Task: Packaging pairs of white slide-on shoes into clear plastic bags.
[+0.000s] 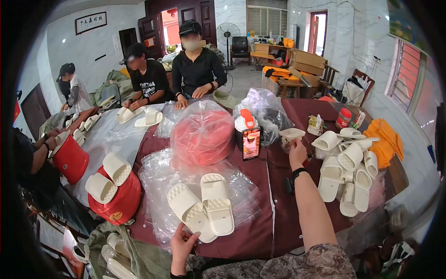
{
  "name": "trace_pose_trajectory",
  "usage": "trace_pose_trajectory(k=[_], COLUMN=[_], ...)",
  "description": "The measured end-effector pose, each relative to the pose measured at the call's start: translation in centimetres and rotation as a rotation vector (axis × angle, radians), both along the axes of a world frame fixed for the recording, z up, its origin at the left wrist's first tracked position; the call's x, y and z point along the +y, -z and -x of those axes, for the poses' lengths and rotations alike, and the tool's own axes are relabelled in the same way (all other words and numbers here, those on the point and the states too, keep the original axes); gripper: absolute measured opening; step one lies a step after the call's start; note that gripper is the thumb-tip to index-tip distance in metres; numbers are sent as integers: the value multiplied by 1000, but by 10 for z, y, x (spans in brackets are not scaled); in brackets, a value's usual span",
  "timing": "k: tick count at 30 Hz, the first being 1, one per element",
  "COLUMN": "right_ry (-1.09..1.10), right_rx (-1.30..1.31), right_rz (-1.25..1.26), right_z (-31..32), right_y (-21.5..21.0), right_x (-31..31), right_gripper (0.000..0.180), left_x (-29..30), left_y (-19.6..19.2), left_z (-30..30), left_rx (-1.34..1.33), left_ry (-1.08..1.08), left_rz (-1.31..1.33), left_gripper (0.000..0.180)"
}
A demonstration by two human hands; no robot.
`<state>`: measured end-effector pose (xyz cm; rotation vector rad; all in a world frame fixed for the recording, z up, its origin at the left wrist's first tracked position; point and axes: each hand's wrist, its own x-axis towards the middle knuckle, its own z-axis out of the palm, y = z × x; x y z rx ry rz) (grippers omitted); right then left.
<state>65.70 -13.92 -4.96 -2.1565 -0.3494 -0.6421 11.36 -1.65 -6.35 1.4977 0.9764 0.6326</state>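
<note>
In front of me a pair of cream slippers lies side by side on clear plastic bags point(153, 204). My left hand point(183, 242) grips the heel edge of the left slipper point(186, 202); its mate, the right slipper point(216, 200), rests against it. Farther off, my right hand point(298, 153) reaches across the table, its fingers closed at the near edge of a small cream bowl-like dish point(292, 133). The dish's underside is partly hidden by those fingers. To the right of that arm is a heap of cream slippers point(350, 160).
A phone point(251, 144) leans by a white bottle with an orange lid point(246, 118). A red bundle in clear plastic point(203, 132) stands left of it. Slippers sit on a red stool point(116, 204). Orange cloth point(383, 142) lies right. Several people work across the table point(253, 181).
</note>
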Motion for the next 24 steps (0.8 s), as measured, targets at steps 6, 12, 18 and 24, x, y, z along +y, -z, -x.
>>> trace_pose_trajectory(k=[6, 12, 18, 24], right_ry=[58, 63, -40, -142], right_rx=[42, 20, -47, -111], right_rz=[76, 122, 54, -48], right_z=[4, -2, 12, 33], right_y=[-3, 5, 4, -14], right_x=[5, 2, -3, 5], right_gripper=[11, 14, 20, 30], left_x=[2, -1, 0, -1], left_y=[7, 2, 2, 4], left_z=[3, -2, -2, 7], left_rx=[-17, -44, -23, 33], left_ry=[6, 2, -9, 7], left_rz=[-15, -12, -17, -146], left_gripper=[69, 69, 69, 68])
